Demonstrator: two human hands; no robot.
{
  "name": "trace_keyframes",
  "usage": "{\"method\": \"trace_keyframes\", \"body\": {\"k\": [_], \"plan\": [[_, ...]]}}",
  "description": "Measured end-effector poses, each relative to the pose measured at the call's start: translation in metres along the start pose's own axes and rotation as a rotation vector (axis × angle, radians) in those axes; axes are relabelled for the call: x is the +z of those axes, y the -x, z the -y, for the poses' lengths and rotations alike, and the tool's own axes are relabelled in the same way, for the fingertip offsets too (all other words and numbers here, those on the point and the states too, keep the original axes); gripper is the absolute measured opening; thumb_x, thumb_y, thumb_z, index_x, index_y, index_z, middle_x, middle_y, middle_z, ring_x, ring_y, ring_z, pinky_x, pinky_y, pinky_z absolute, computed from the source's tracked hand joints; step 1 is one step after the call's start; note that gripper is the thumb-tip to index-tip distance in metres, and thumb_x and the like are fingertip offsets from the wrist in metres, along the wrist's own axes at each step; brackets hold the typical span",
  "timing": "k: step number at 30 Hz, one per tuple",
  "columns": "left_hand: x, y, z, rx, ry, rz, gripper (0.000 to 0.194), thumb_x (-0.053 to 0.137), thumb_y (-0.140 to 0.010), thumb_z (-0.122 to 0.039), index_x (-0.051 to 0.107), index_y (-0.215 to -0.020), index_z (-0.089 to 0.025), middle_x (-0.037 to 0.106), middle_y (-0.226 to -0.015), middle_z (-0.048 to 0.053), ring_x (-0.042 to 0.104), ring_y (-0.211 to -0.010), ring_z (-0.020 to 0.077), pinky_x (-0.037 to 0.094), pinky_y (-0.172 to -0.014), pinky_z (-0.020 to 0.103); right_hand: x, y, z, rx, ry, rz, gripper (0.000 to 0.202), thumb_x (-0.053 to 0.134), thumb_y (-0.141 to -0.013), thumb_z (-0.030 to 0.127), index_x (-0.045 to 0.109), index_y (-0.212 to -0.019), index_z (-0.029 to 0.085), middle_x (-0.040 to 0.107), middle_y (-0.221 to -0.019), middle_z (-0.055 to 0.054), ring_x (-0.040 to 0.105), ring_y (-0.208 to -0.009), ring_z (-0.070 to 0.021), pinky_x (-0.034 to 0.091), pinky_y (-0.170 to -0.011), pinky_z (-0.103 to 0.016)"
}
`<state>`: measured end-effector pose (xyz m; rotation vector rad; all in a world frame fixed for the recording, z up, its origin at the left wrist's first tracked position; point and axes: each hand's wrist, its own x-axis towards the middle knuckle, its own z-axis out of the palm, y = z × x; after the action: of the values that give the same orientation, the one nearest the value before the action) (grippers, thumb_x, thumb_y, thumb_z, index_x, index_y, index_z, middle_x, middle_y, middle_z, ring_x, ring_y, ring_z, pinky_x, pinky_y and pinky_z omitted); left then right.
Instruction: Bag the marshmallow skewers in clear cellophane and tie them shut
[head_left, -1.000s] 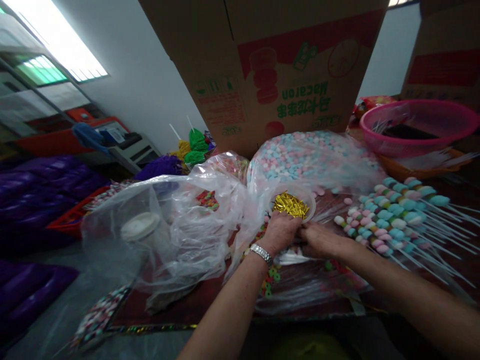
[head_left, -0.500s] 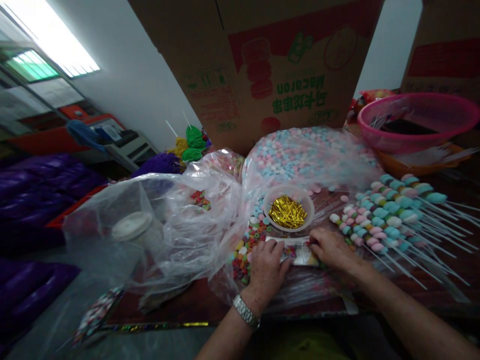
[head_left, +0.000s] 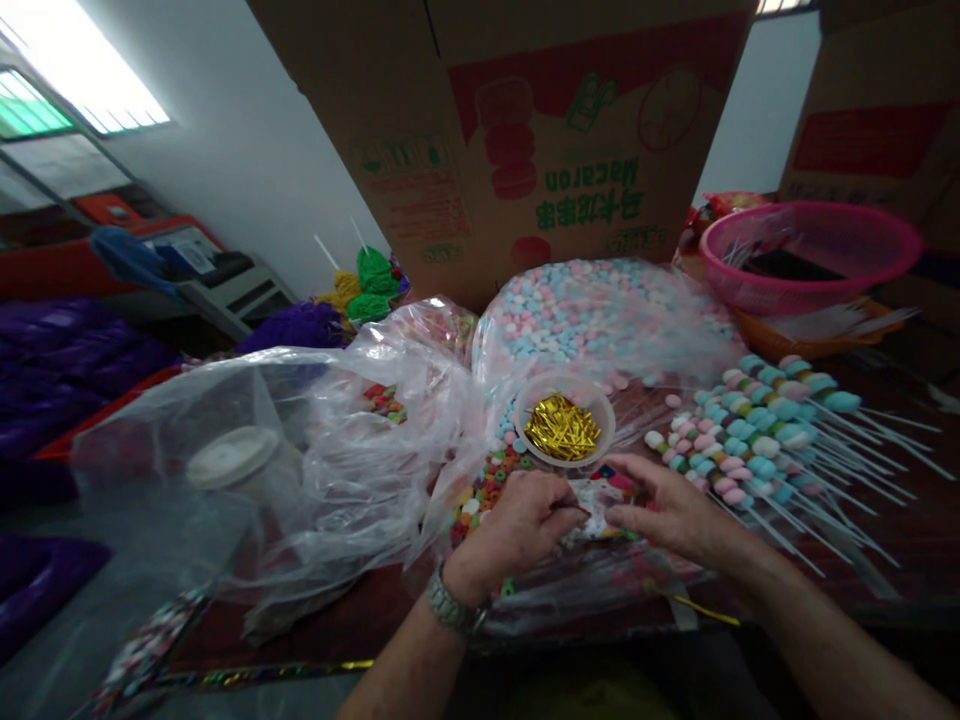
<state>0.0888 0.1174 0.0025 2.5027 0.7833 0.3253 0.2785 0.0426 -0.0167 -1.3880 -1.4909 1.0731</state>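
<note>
My left hand (head_left: 517, 530), with a metal watch on its wrist, is closed on the left side of a small white printed plastic wrapper (head_left: 596, 505). Across from it, my right hand (head_left: 671, 510) has thumb and index finger apart at the wrapper's right side. The wrapper looks crumpled, with coloured bits at its edges. Just behind stands a round clear tub (head_left: 609, 420) of gold twist ties (head_left: 562, 428). Coloured ring-shaped candies (head_left: 495, 475) lie left of it. On the right is a pile of candy skewers (head_left: 750, 425) on white sticks.
A big bag of pink and blue candies (head_left: 600, 310) leans before a tall cardboard box (head_left: 420, 200). A pink basket (head_left: 817, 285) stands at back right. Clear plastic bags (head_left: 352, 540) cover the left, around a lidded tub (head_left: 232, 455). A gold strip (head_left: 705, 608) lies near the front edge.
The wrapper, flat between both hands before, is now bunched up. My right hand's fingers have spread, while my left hand has turned and closed. The view has shifted slightly.
</note>
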Motion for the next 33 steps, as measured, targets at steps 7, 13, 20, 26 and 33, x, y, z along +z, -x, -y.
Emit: {"method": "trace_keyframes", "body": {"k": [7, 13, 20, 26, 33], "plan": [[0.000, 0.016, -0.014, -0.173, 0.277, -0.080, 0.023, 0.059, -0.078, -0.028, 0.057, -0.097, -0.015, 0.062, -0.094, 0.005, 0.054, -0.084, 0.0178, 0.042, -0.074, 0.027, 0.035, 0.011, -0.017, 0.108, -0.349, -0.110, 0.027, 0.058, -0.079, 0.043, 0.061, -0.077, 0.015, 0.057, -0.065, 0.001, 0.051, -0.059, -0.0135, 0.042, -0.053, -0.023], [0.023, 0.015, -0.016, -0.222, 0.491, 0.067, 0.019, 0.052, -0.081, -0.030, 0.056, -0.071, -0.014, 0.054, -0.065, -0.001, 0.047, -0.062, 0.0119, 0.035, -0.057, 0.022, 0.024, 0.026, -0.012, 0.190, -0.314, -0.069, 0.023, 0.064, -0.074, 0.035, 0.059, -0.088, 0.017, 0.054, -0.074, 0.001, 0.051, -0.059, -0.0129, 0.041, -0.047, -0.021], [0.027, 0.015, -0.020, -0.252, 0.545, 0.004, 0.020, 0.060, -0.076, -0.031, 0.057, -0.088, -0.015, 0.055, -0.070, -0.002, 0.047, -0.063, 0.0115, 0.035, -0.057, 0.020, 0.019, 0.033, -0.008, -0.038, 0.030, -0.254, 0.017, 0.056, -0.081, 0.029, 0.061, -0.070, 0.017, 0.053, -0.064, 0.001, 0.050, -0.062, -0.0134, 0.038, -0.057, -0.023], [0.042, 0.024, -0.017, -0.260, 0.595, 0.060, 0.017, 0.056, -0.078, -0.028, 0.056, -0.069, -0.014, 0.052, -0.061, -0.003, 0.043, -0.057, 0.0098, 0.035, -0.054, 0.019, 0.015, 0.042, -0.020, 0.035, -0.022, -0.130, 0.036, 0.049, -0.086, 0.042, 0.051, -0.060, 0.016, 0.045, -0.054, 0.003, 0.043, -0.053, -0.0115, 0.033, -0.049, -0.021], [0.033, 0.026, -0.020, -0.009, 0.242, -0.047, 0.022, 0.045, -0.088, -0.029, 0.062, -0.093, -0.017, 0.062, -0.095, 0.007, 0.053, -0.091, 0.0202, 0.039, -0.083, 0.032, 0.025, 0.037, -0.014, -0.123, 0.234, -0.305, 0.041, 0.038, -0.092, 0.040, 0.042, -0.057, 0.019, 0.039, -0.052, 0.004, 0.042, -0.048, -0.0107, 0.031, -0.047, -0.022]]}}
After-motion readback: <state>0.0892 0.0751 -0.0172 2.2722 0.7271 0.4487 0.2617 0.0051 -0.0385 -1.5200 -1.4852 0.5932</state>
